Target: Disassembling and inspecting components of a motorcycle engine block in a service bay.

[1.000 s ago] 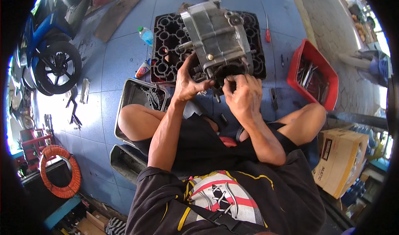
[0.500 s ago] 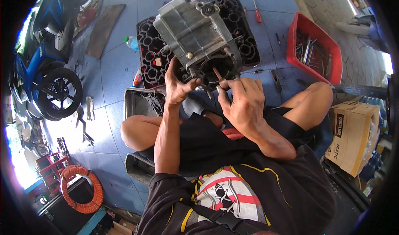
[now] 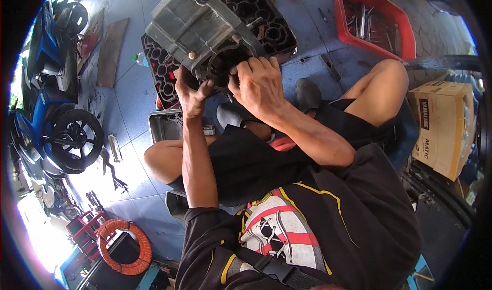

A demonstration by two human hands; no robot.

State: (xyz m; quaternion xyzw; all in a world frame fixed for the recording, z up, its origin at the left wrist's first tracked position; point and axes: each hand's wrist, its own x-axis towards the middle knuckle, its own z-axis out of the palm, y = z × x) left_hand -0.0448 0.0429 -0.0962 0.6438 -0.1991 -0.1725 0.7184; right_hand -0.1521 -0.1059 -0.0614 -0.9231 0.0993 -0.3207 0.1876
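Note:
A grey metal engine case (image 3: pixel 197 28) rests tilted on a black, ring-patterned crate (image 3: pixel 251 5). My left hand (image 3: pixel 190 96) grips the case's near left edge, its thumb on the near side and its other fingers hidden behind the metal. At the dark round opening (image 3: pixel 225 60) facing me, my right hand (image 3: pixel 259 84) has its fingers curled inward, with the fingertips at the rim. Whatever these fingers hold is hidden by the hand. A bolt head (image 3: pixel 192 55) shows on top of the case near the opening.
A red bin (image 3: pixel 342 18) of metal tools stands at the far right, near a dark metal piece (image 3: pixel 330 67). Below the crate sits a metal tray (image 3: pixel 165 127). A blue motorcycle (image 3: pixel 48 115) is at left, a cardboard box (image 3: pixel 442 128) at right.
The view has shifted, so the case sits farther up and left. The brown rod pinched by my right hand at the opening is out of sight; that hand now covers more of the opening.

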